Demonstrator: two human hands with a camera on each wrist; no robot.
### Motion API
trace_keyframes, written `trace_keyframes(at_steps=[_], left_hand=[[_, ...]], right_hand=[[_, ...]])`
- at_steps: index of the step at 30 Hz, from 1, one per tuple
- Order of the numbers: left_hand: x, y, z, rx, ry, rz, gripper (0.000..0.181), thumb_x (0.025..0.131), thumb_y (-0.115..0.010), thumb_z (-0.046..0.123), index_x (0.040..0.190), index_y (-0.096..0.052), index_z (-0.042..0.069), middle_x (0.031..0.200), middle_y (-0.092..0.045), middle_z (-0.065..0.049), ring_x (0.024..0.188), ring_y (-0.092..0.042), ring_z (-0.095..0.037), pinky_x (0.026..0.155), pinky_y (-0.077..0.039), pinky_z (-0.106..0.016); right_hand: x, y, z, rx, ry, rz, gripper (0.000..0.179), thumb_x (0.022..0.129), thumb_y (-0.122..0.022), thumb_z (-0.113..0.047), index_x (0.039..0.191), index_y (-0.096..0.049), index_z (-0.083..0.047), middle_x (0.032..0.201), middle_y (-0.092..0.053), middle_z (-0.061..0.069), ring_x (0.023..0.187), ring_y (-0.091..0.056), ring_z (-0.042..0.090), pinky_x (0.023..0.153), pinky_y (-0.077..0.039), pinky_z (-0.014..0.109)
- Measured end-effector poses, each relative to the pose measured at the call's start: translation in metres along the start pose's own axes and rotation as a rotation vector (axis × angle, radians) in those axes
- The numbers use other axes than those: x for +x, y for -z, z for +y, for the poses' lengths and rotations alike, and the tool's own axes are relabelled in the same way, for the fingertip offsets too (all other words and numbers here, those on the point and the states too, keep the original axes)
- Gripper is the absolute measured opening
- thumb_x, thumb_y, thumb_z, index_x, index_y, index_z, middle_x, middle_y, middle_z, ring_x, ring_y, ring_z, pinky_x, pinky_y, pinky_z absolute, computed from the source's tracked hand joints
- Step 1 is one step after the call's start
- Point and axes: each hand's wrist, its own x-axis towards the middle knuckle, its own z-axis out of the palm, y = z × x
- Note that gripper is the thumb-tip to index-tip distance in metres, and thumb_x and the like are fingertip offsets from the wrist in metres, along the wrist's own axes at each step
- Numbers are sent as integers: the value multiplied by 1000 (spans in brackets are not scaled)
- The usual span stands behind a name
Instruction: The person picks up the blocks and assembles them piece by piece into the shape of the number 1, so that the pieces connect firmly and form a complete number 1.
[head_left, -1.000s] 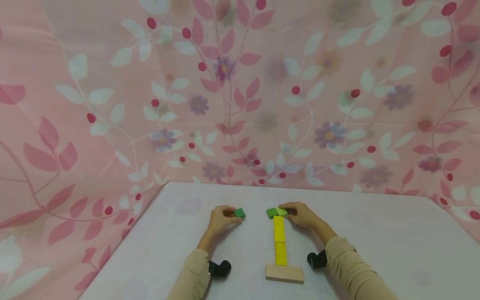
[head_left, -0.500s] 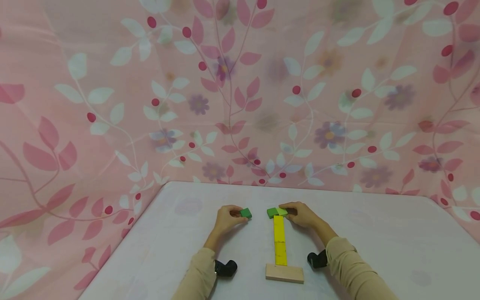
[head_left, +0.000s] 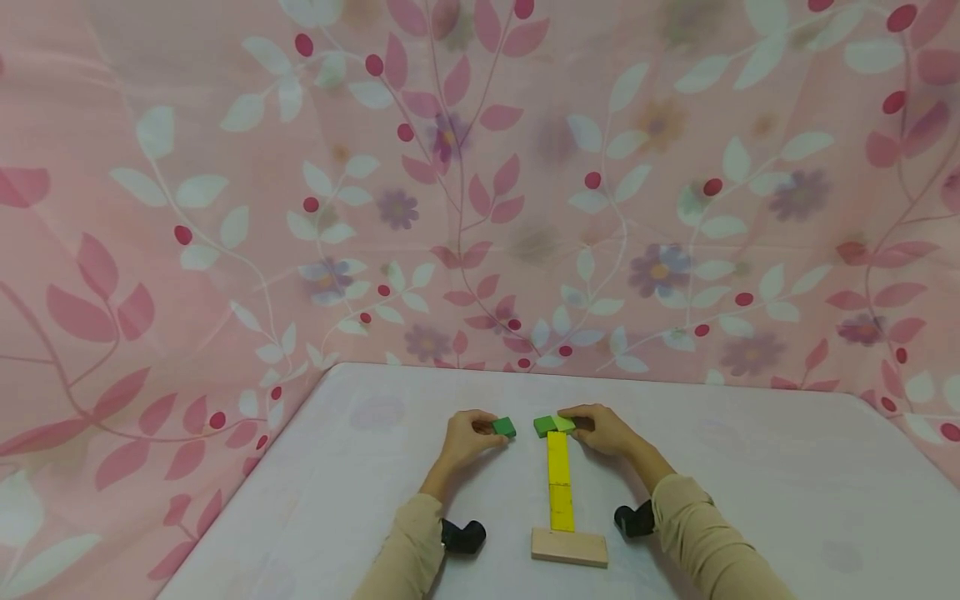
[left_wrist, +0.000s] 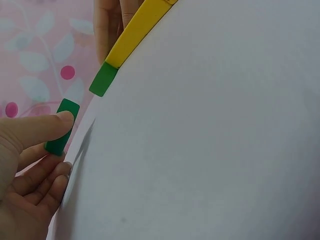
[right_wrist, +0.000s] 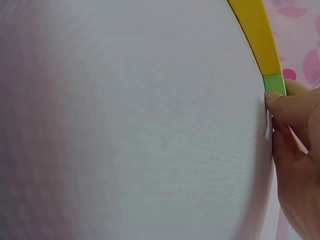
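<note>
My left hand (head_left: 467, 439) pinches a dark green block (head_left: 504, 427) between thumb and fingers, a short gap to the left of another green block (head_left: 544, 427). In the left wrist view the thumb lies across the held dark green block (left_wrist: 63, 127). A light green block (head_left: 562, 424) touches that second green block on its right, and my right hand (head_left: 606, 430) pinches its right end. The right wrist view shows the thumb on the light green block (right_wrist: 274, 84). Two yellow blocks (head_left: 558, 482) in a line run from the green pair toward me.
A plain wooden block (head_left: 569, 547) lies crosswise at the near end of the yellow line. All of it lies on a white-covered table (head_left: 375, 467). A pink floral cloth (head_left: 480, 208) hangs behind. Black wrist cameras (head_left: 463, 537) sit at both cuffs.
My left hand has moved right with the dark green block, narrowing the gap to the green pair. The right hand and the laid blocks have stayed in place.
</note>
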Motion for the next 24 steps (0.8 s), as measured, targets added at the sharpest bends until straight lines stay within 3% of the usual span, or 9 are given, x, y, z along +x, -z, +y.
trace_keyframes(at_steps=[10,16,24], left_hand=[[2,-11,2,77,40,2,33,71,-81,12,96,-69,-5,88,-66,-10,78,-57,-16,72,-50,-25],[2,-16,4,69,26,-20,31,72,-80,11,97,-70,-4,93,-67,-13,82,-59,-21,77,-52,-31],[4,-22,8,131,59,-35,32,73,-81,14,99,-71,-1,95,-67,-9,84,-54,-18,79,-49,-32]], right_hand=[[0,-1,1,19,-17,-3,38,88,-59,2,125,-60,-6,127,-57,15,122,-47,36,103,-33,51],[1,-2,2,10,-18,0,39,87,-60,1,125,-60,-6,127,-57,14,121,-47,35,103,-35,51],[0,0,1,5,-21,2,39,87,-59,3,125,-60,-6,127,-57,14,121,-47,36,103,-34,52]])
